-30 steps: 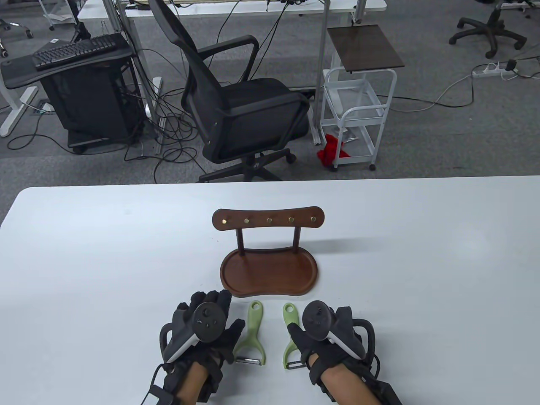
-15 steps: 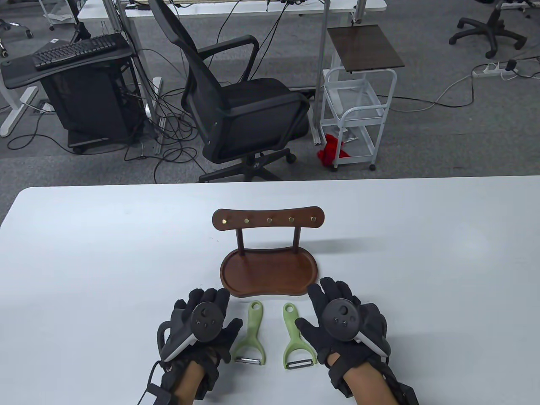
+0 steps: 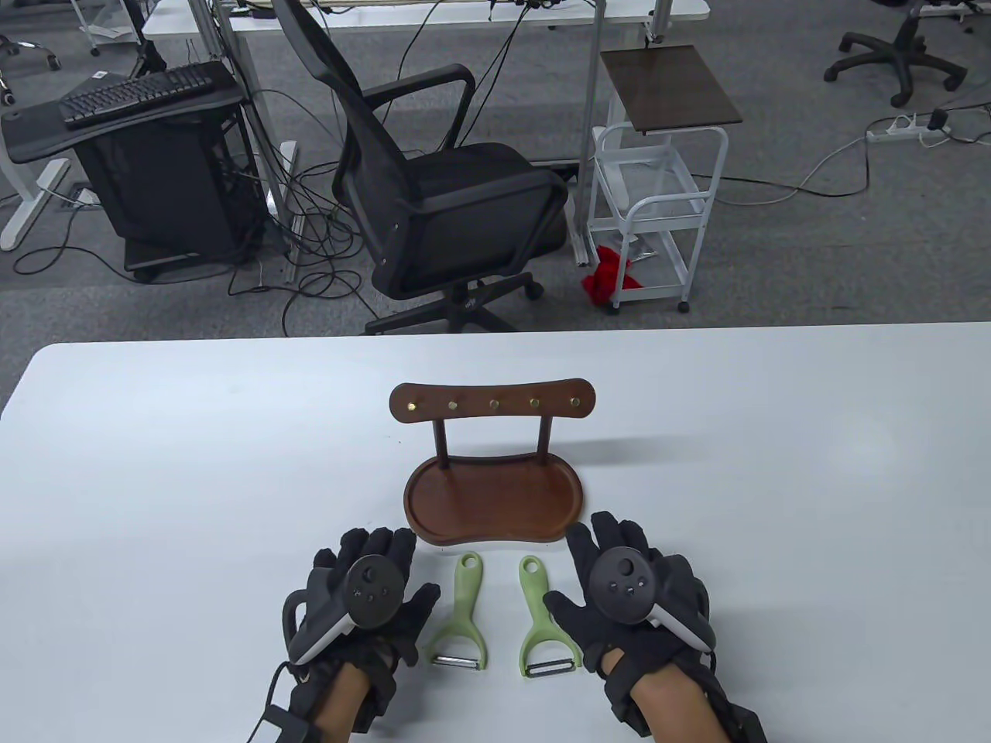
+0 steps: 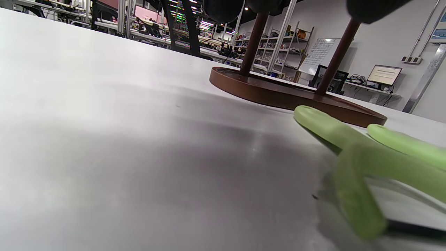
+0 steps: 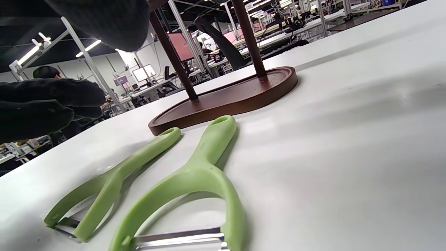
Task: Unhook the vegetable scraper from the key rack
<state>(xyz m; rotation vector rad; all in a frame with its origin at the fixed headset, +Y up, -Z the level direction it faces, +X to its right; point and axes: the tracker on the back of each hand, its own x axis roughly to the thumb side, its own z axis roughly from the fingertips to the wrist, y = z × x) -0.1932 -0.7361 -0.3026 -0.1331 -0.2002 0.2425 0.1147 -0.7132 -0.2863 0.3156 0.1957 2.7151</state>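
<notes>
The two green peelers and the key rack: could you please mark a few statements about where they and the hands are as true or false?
1. Both peelers, the left peeler and the right peeler, lie flat on the table. True.
2. One peeler hangs from a brass hook. False: the hooks on the key rack are bare.
3. The right hand grips a peeler. False: it rests on the table beside the right peeler, fingers spread.
4. The left hand holds nothing. True.
5. The peelers lie in the rack's tray. False: they lie in front of it.
</notes>
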